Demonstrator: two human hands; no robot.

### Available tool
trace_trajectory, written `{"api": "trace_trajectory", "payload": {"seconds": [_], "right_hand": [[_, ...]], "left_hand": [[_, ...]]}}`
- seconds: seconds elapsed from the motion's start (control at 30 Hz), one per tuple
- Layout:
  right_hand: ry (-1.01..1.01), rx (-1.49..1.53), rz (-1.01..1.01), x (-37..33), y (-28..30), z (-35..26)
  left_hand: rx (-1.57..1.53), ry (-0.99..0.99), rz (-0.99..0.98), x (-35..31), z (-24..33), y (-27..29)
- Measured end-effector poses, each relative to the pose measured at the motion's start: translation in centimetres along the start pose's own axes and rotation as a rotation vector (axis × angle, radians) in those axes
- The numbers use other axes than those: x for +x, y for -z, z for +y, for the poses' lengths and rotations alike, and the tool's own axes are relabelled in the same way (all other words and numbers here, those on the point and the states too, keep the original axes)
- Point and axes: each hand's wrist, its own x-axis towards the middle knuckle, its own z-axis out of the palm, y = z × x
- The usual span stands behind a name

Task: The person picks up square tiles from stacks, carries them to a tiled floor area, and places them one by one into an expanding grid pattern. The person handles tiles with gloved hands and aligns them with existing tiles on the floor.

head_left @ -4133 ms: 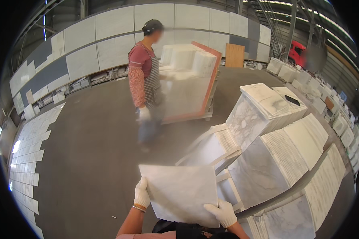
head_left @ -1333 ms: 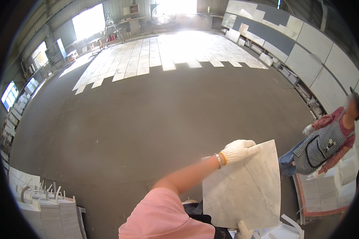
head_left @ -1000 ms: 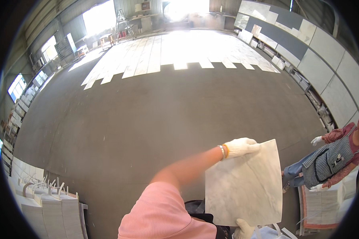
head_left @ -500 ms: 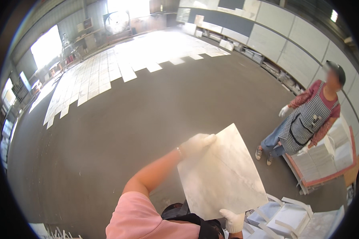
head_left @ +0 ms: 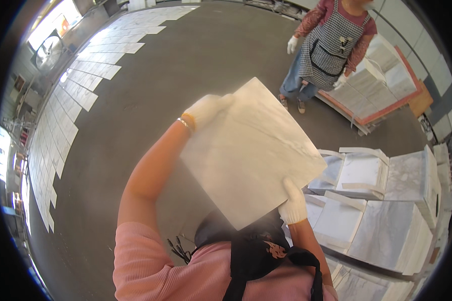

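A white stone tile with faint grey veins is held up in front of my body, its face toward me and its edges slanted. My left hand, in a white glove, grips its upper left edge; the fingertips lie partly behind or against it. At the lower right edge my right hand, also gloved, has its thumb on the face while its other fingers are hidden behind. Stacks of similar marble tiles stand right beside my right arm, with pale strips over some of them.
A person in a checked apron and white gloves stands ahead on the right, beside a pallet of tiles with a reddish edge. Rows of tiles lie on the grey floor to the left. A large fan stands far left.
My view has swung to the right and down, bringing the tile stacks further into sight. The tile has turned a little and stays in both hands. The other person's pose is nearly unchanged.
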Motion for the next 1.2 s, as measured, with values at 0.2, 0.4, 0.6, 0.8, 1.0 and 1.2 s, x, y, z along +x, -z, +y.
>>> {"api": "trace_trajectory", "payload": {"seconds": [0.2, 0.4, 0.6, 0.8, 1.0, 1.2], "right_hand": [[-0.078, 0.065, 0.075, -1.6, 1.2, 0.8], [-0.341, -0.555, -0.024, -4.5, 1.0, 0.7], [-0.204, -0.500, -0.140, -6.3, 1.8, 2.2], [-0.335, -0.559, -0.253, -7.0, 3.8, 2.4], [-0.220, -0.694, -0.214, -8.2, 4.4, 2.4], [-0.418, -0.695, -0.270, -10.1, 6.7, 2.4]], "left_hand": [[0.073, 0.029, -0.087, 3.2, -0.3, -3.3], [0.203, 0.026, -0.200, 5.9, -1.1, -6.2], [0.391, 0.121, -0.364, 7.3, -5.0, -9.4], [0.385, 0.132, -0.528, 9.5, -8.4, -13.1], [0.338, 0.165, -0.638, 9.8, -7.3, -15.1], [0.579, 0.066, -0.625, 8.5, -2.8, -16.8]]}}
